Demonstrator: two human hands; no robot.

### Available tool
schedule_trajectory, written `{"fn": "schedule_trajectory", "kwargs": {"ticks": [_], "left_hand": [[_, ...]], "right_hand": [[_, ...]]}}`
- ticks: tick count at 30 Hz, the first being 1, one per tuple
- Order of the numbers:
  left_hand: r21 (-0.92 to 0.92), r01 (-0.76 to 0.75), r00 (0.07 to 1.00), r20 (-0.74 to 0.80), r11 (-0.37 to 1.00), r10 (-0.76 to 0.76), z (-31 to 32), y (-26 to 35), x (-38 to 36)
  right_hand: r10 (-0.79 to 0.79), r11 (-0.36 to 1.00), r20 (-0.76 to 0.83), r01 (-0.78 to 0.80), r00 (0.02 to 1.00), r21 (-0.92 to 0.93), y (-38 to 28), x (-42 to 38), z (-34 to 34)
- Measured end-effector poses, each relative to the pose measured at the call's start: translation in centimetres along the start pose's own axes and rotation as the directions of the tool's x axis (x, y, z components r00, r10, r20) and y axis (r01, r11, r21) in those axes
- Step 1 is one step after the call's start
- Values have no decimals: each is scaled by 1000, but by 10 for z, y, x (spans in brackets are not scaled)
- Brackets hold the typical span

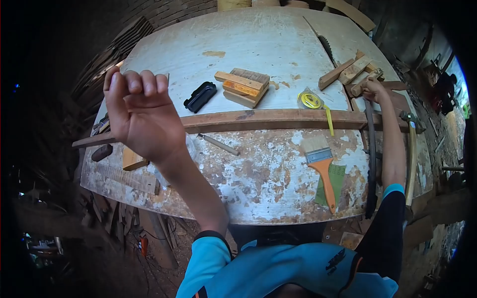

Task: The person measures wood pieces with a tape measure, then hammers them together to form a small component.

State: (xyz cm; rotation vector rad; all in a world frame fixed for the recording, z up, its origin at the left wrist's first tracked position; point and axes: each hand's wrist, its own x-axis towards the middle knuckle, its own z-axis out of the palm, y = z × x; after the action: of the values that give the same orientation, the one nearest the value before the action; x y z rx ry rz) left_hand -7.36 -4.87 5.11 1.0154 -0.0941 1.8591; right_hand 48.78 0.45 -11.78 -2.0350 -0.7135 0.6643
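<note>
Right hand (373,89): fingers closed on a short, light-brown wooden block (356,90) at the right of the paint-worn white counter (253,184), apparently to control it. Left hand (149,121): raised, empty, fingers loosely curled, clear of the surface.

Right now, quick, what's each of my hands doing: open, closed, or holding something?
Left hand: open and empty, raised, loosely curled.
Right hand: closed on a wooden block; whether it's lifted can't be told.
</note>
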Motion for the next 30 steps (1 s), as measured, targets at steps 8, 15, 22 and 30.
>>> {"fn": "schedule_trajectory", "kwargs": {"ticks": [8,15,22,30], "left_hand": [[478,-156,987,44,864,154,17,-10,-8],[665,-624,664,728,410,-170,43,-57,-45],[659,-648,300,681,382,-667,-3,-38,-117],[934,-355,779,266,-50,-568,-125,-8,-153]], "right_hand": [[-616,720,173,638,769,-274,-28,-142,-17],[-649,508,381,747,659,-429,14,-285,-38],[-690,569,-56,493,721,-658,84,-250,-108],[-403,777,-340,121,850,-617,174,-111,-183]]}}
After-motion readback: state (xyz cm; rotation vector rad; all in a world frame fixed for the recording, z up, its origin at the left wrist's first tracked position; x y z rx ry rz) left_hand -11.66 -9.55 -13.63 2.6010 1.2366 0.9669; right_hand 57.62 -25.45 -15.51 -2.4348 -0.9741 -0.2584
